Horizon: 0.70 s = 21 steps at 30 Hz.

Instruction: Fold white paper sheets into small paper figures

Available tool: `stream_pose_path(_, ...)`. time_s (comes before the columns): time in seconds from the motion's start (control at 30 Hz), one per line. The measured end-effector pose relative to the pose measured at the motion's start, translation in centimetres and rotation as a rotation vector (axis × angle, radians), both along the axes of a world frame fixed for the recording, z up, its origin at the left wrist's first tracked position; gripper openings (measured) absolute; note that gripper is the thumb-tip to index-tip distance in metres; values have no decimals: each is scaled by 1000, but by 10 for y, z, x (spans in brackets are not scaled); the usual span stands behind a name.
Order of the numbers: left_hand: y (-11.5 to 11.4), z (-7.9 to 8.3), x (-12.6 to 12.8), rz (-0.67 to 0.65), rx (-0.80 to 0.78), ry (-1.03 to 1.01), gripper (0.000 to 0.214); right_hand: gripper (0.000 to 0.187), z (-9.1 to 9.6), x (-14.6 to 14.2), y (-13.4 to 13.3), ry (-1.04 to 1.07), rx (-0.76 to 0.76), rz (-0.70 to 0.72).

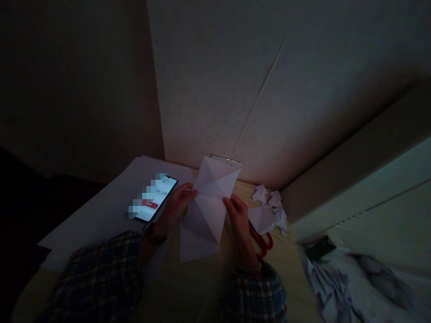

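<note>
A creased sheet of white paper (212, 197) is held up between my two hands, with diagonal fold lines crossing it. My left hand (178, 202) pinches its left edge, thumb on the near face. On the opposite edge, my right hand (237, 211) grips the paper between thumb and curled fingers. Below it, another piece of white paper (198, 251) shows near the tabletop; whether it is separate I cannot tell. Red-handled scissors (266, 244) lie just right of my right wrist, partly hidden. A lit phone (156, 199) rests beside my left hand.
Large white sheets (111, 211) spread over the left of the wooden table (283, 278). Several folded paper pieces (276, 202) lie at the back right. A flat metallic-edged object (225, 159) sits against the wall (208, 89). Paper scraps (330, 291) lie lower right, beyond the table edge.
</note>
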<state>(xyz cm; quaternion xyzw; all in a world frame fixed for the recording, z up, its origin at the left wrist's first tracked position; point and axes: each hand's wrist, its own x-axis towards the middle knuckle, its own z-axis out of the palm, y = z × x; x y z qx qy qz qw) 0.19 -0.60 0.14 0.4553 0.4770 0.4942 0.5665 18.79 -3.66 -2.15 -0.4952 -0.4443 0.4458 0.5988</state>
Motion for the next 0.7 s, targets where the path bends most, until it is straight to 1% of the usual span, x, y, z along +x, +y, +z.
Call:
stream_pose_path(0.07, 1, -3, 0, 66, 79, 26, 33, 18, 0, 0, 0, -28, 8, -26)
stream_pose_path(0.17, 2, -6, -1, 139, 231, 57, 34, 20, 1, -2, -2, -62, 6, -127)
stream_pose_path(0.27, 2, -7, -2, 178, 341, 208, 22, 22, 3, -7, -5, -118, 9, -179)
stream_pose_path(0.33, 0, -7, -1, 164, 423, 318, 16, 22, 5, -13, -6, -140, 42, -154)
stream_pose_path(0.4, -3, -6, 1, 68, 468, 342, 18, 22, 8, -18, -9, -123, 96, -109)
stream_pose_path(0.47, -5, -6, 5, -55, 435, 280, 25, 24, 11, -23, -11, -105, 145, -64)
stream_pose_path(0.53, -7, -6, 8, -135, 361, 192, 32, 27, 13, -25, -13, -105, 184, -28)
stream_pose_path(0.6, -7, -4, 9, -176, 291, 119, 38, 27, 13, -26, -15, -122, 213, 4)
stream_pose_path(0.7, -3, 1, 6, -199, 239, 39, 46, 29, 13, -26, -17, -169, 245, 49)
